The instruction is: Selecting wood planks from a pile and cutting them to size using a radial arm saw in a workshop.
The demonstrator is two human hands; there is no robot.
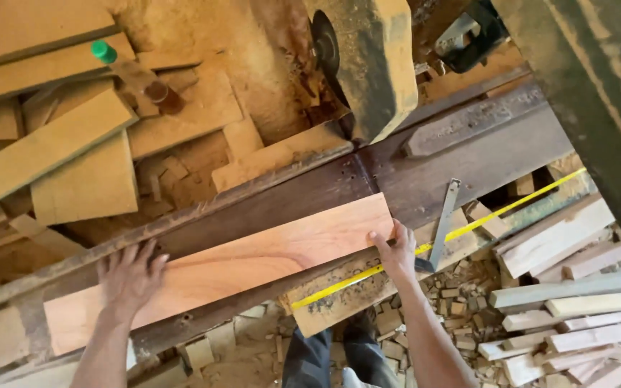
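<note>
A reddish wooden board [253,259] lies along a dark, worn saw bench [425,165]. My left hand [132,274] rests flat on the board's left part, fingers spread. My right hand [395,249] presses on the board's right end corner, beside a metal square [443,224] and a yellow tape measure [468,228] stretched along the bench front. A circular saw blade [325,50] under a dusty guard [371,61] stands just beyond the board's right end.
Stacked planks [44,147] and sawdust lie behind the bench at left, with a green-capped bottle [103,51]. Offcuts and wood strips [576,316] litter the floor at right. My legs [325,356] stand below the bench.
</note>
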